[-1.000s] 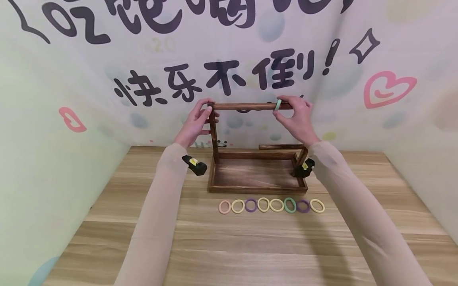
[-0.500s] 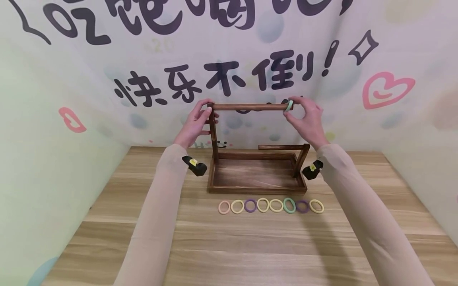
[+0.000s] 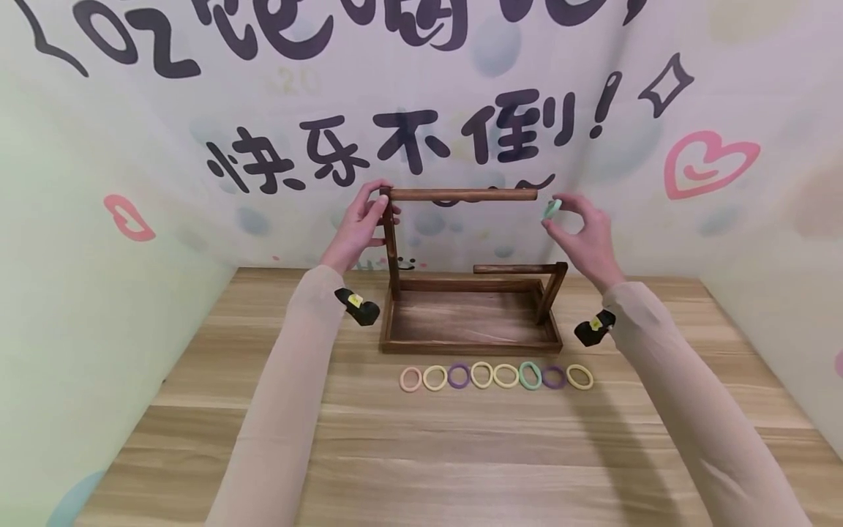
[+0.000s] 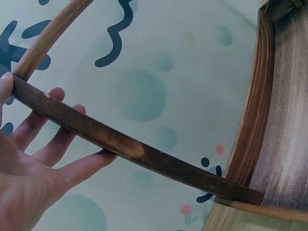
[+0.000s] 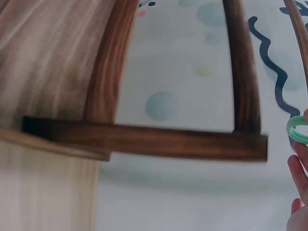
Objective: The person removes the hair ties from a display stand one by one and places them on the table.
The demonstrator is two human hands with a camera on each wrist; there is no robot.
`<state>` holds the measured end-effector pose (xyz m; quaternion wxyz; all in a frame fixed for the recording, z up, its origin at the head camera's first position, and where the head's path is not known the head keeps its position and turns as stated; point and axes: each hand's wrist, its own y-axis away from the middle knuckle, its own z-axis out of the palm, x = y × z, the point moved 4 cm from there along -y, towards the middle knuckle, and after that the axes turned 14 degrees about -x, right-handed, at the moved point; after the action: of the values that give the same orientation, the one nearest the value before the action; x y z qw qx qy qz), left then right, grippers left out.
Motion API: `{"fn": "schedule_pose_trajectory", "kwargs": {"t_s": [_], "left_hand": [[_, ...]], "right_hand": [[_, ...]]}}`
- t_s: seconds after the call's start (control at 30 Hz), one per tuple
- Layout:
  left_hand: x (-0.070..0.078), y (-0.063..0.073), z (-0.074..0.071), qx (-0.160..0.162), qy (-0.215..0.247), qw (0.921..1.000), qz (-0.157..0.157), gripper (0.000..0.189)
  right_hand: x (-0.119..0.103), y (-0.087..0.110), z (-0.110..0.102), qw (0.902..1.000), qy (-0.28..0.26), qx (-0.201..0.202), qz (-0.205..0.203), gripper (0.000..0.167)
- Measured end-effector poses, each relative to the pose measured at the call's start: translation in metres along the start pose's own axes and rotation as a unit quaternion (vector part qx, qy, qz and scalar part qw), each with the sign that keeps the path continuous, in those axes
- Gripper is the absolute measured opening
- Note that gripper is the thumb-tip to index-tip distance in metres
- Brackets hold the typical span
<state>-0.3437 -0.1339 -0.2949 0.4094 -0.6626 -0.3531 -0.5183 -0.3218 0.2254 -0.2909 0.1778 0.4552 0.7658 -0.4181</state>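
Note:
My right hand (image 3: 586, 238) pinches a mint-green hair tie (image 3: 552, 209) between thumb and fingers, just off the free right end of the upper bar (image 3: 461, 195). In the right wrist view, the same hair tie (image 5: 290, 129) shows at the right edge, with part of the hand (image 5: 301, 180). My left hand (image 3: 358, 230) grips the top corner of a dark wooden stand, where the upper bar meets the left post (image 3: 393, 252). The left wrist view has the thumb at that corner and the other fingers spread behind the post (image 4: 130, 147).
A shorter, lower bar (image 3: 514, 269) reaches left from the stand's right post (image 3: 553, 293). Both posts rise from a shallow tray (image 3: 470, 349). In front lies a row of several hair ties, including pink (image 3: 410, 380), purple (image 3: 459, 376) and green (image 3: 530, 375). A printed wall cloth hangs behind.
My right hand has slid the green hair tie rightward along the upper bar and off its free end, then slightly down. The left hand has kept its hold on the corner.

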Motion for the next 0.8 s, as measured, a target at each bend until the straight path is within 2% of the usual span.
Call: {"fn": "schedule_pose_trajectory", "kwargs": {"t_s": [0.3, 0.57, 0.8], "left_hand": [[-0.001, -0.001, 0.001, 0.009, 0.002, 1.0, 0.0, 0.035], [-0.002, 0.001, -0.001, 0.016, 0.007, 0.9998, -0.007, 0.033], [0.0, 0.002, -0.002, 0.019, 0.0, 0.9998, -0.005, 0.033]], "right_hand": [[0.022, 0.025, -0.01, 0.9988, -0.005, -0.011, 0.047, 0.041], [0.017, 0.046, -0.014, 0.9981, 0.041, -0.042, 0.018, 0.038], [0.01, 0.06, -0.015, 0.997, 0.034, -0.066, 0.023, 0.039]]}}
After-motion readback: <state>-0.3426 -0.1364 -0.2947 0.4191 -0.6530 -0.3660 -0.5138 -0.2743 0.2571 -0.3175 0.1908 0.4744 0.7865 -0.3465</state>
